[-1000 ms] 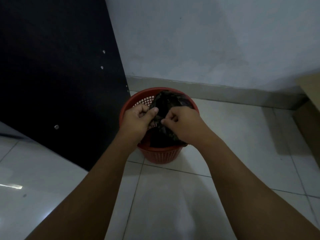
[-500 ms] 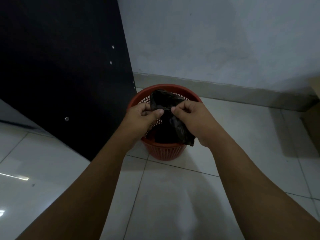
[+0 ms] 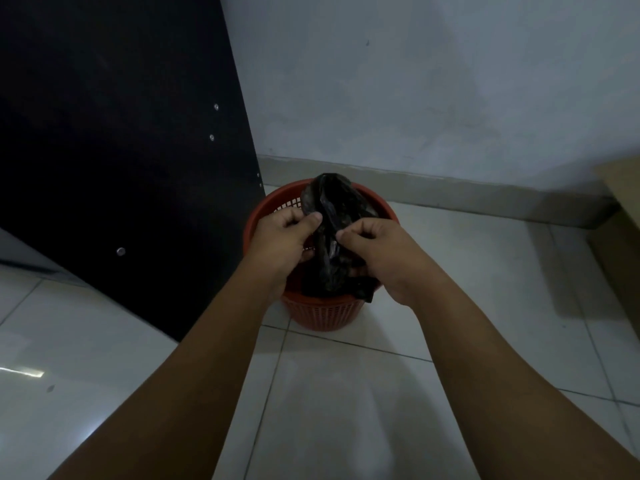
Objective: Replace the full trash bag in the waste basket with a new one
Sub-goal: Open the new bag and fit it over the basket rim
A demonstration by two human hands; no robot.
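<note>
1. The waste basket [image 3: 322, 313], a red plastic basket with perforated walls, stands upright on the white tiled floor [image 3: 346, 393], near the floor's far edge where the skirting [image 3: 450, 192] meets the wall [image 3: 415, 81]
2. The basket's left side lies just beside the lower right corner of a black panel [image 3: 121, 150], which carries several small metal screws
3. The black trash bag [image 3: 332, 209] is held in a crumpled bunch over the basket's opening. Its top rises above the far rim, its middle runs between the two hands, and its lower end hangs down at the near rim, with one corner lying over the rim on the right
4. The left hand [image 3: 280, 237] is above the left part of the opening. Its fingers are curled and its thumb presses the bag's left edge against them, so the bag is pinched
5. The right hand [image 3: 377, 251] is above the right part of the opening. Its fingers are curled together on a fold of the bag at mid height, clamping it
6. The two pinch points are close together, with only bag material between them
7. A brown box [image 3: 623, 209] stands at the right edge of the floor, well apart from the basket
</note>
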